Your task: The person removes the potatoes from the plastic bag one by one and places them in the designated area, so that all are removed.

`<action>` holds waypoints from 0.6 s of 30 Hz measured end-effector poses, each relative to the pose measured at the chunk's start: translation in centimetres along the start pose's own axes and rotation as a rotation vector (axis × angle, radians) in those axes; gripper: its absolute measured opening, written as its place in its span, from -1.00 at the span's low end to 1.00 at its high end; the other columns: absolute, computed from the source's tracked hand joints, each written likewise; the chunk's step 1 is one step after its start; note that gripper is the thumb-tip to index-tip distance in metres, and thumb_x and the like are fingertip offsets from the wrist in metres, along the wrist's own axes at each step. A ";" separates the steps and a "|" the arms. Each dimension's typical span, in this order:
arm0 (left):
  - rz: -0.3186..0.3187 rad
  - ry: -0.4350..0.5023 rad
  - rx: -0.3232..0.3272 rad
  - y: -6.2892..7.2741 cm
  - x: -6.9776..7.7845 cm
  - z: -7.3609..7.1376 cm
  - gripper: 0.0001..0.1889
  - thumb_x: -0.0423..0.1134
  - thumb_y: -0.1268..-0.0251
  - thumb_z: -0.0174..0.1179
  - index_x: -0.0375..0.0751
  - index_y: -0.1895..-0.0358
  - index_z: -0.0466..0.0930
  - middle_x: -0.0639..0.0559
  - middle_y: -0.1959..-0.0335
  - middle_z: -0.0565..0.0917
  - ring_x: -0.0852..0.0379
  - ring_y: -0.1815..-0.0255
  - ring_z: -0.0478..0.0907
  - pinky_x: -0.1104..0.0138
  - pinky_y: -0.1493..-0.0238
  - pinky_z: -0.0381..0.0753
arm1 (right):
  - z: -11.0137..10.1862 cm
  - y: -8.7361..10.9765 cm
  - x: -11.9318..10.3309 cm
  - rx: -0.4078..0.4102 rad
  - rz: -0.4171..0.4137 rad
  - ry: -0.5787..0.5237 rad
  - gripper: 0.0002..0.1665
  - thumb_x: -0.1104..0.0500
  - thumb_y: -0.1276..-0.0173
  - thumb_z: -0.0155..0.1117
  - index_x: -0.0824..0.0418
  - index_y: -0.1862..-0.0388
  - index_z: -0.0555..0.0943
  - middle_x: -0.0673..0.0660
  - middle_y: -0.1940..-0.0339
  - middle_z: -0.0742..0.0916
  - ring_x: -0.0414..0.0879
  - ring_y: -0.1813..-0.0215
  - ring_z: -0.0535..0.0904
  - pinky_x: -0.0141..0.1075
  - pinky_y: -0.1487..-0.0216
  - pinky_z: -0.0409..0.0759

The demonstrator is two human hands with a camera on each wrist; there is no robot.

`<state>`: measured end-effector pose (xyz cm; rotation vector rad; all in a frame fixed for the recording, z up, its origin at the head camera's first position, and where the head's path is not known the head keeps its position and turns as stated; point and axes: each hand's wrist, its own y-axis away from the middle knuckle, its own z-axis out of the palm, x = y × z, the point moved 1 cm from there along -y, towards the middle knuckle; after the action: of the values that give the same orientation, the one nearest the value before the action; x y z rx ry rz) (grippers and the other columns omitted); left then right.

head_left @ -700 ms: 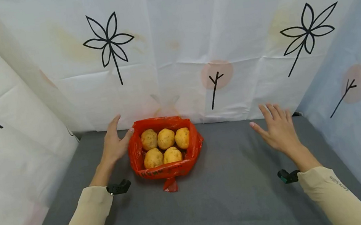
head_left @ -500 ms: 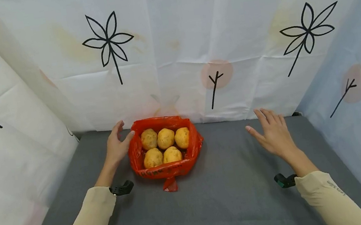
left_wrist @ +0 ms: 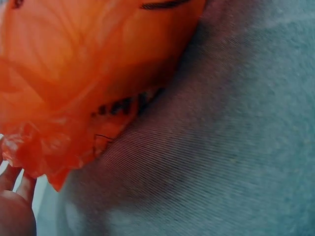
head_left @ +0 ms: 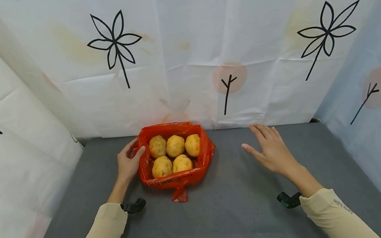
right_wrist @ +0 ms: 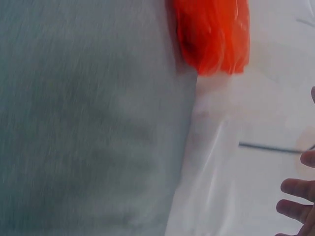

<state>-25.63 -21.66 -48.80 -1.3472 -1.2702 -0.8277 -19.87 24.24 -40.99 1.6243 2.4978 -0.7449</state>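
An open red plastic bag (head_left: 178, 181) with its rim spread wide stands on the grey table, several yellow potatoes (head_left: 175, 146) visible inside it. My left hand (head_left: 128, 162) is at the bag's left side, thumb near the rim and fingers along the outer wall. In the left wrist view, fingers (left_wrist: 18, 189) show beside the crinkled bag (left_wrist: 74, 73); whether they press on it I cannot tell. Held over the table to the right of the bag, my right hand (head_left: 271, 151) has its fingers spread and holds nothing. Its fingertips (right_wrist: 298, 188) appear at the right wrist view's edge.
Grey cloth covers the table (head_left: 206, 230). White sheets with black plant drawings hang behind it (head_left: 181, 55) and on both sides. The bag stands close to the back sheet. A black wrist camera (head_left: 134, 206) sits at the left cuff, another (head_left: 289, 199) at the right.
My left hand has come in to the right, up against the bag's left side. The right hand has moved left, nearer the bag. The bag and potatoes have stayed in place.
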 end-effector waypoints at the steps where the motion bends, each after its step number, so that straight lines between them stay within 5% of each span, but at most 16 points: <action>1: -0.006 0.018 0.008 0.1 -0.3 0.0 -0.47 -0.25 -0.48 0.25 -0.36 -0.42 0.43 -0.30 -0.37 0.49 -0.17 -0.38 0.41 0.30 -0.34 0.44 | 0.2 -0.1 -0.4 -0.010 -0.006 -0.009 -0.15 -0.16 -0.55 0.18 0.29 -0.59 0.22 0.39 -0.50 0.34 0.35 -0.52 0.16 0.35 -0.48 -0.06; 5: -0.028 0.060 0.025 0.4 -0.9 0.0 -0.49 -0.21 -0.46 0.27 -0.31 -0.40 0.49 -0.25 -0.35 0.52 -0.08 -0.32 0.46 0.57 -0.09 0.52 | 0.8 -0.3 -2.0 -0.042 -0.020 -0.038 -0.15 -0.17 -0.54 0.17 0.24 -0.60 0.22 0.36 -0.52 0.34 0.32 -0.54 0.15 0.32 -0.50 -0.08; 12: -0.057 0.128 0.030 1.0 -0.5 -0.2 -0.50 -0.29 -0.42 0.30 -0.37 -0.36 0.50 -0.34 -0.33 0.52 0.18 -0.19 0.52 0.59 -0.02 0.54 | 1.6 -0.7 -4.5 -0.093 -0.041 -0.078 -0.15 -0.16 -0.53 0.20 0.24 -0.60 0.23 0.31 -0.54 0.34 0.23 -0.56 0.17 0.24 -0.54 -0.10; 18: -0.087 0.164 0.058 1.0 -1.4 -0.4 -0.49 -0.29 -0.39 0.33 -0.35 -0.36 0.52 -0.33 -0.30 0.55 0.34 -0.07 0.56 0.57 0.03 0.58 | 2.3 -1.5 -7.1 -0.125 -0.056 -0.191 -0.22 -0.15 -0.54 0.18 0.18 -0.57 0.29 0.26 -0.52 0.39 0.21 -0.51 0.26 0.22 -0.45 0.23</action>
<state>-24.85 -22.20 -50.28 -1.1606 -1.2210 -0.9351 -18.55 16.80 -40.31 1.3784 2.4110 -0.6978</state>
